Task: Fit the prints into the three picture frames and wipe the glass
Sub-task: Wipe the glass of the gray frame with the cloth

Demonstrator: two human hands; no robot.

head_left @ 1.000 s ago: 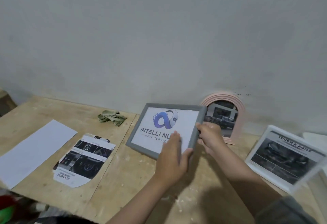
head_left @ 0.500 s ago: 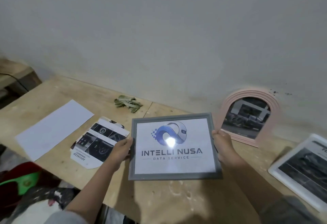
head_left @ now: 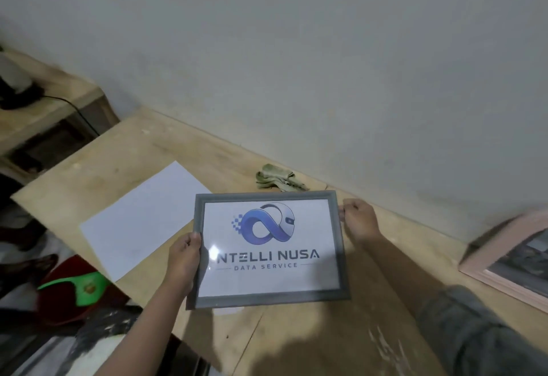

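Workshop: bare plywood bench [head_left: 311, 340] against plain wall [head_left: 296, 64].

I held the picture frame [head_left: 268, 249] over the surface [head_left: 311, 343], my left hand [head_left: 185, 260] on its left edge, my right hand [head_left: 360, 218] at its upper right corner. A paper sheet [head_left: 142, 221] lay left of it, a cloth [head_left: 278, 181] behind, an arched frame [head_left: 510, 260] far right.

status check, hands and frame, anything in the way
Left hand grips grey frame left edge, right hand its top right corner. Print in, frame held above table. Cloth behind, untouched. Nothing blocking.
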